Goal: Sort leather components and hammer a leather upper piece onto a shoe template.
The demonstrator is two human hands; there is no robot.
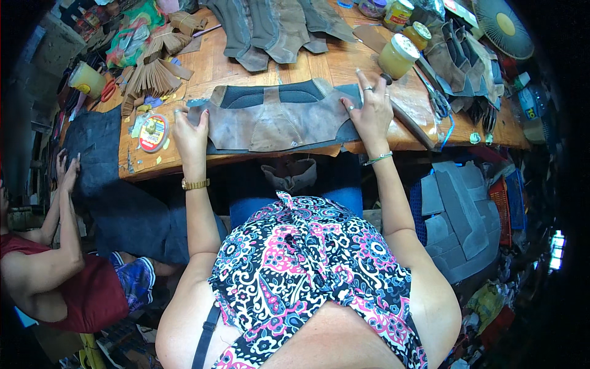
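Observation:
A stitched brown leather shoe upper with a dark padded lining lies before me at the table's near edge. Beneath it shows a dark sheet. My left hand is closed on the upper's left end, thumb on top and the other fingers partly hidden. At the right end, my right hand has its thumb against the leather and its other fingers spread apart, reaching past the edge. Beside that hand lies a tool with a long dark handle, its far end partly covered by my fingers.
More leather uppers lie at the back of the wooden table. A glue jar, scissors and a fan are at right. At left are a round tin, red scissors and a co-worker handling dark material.

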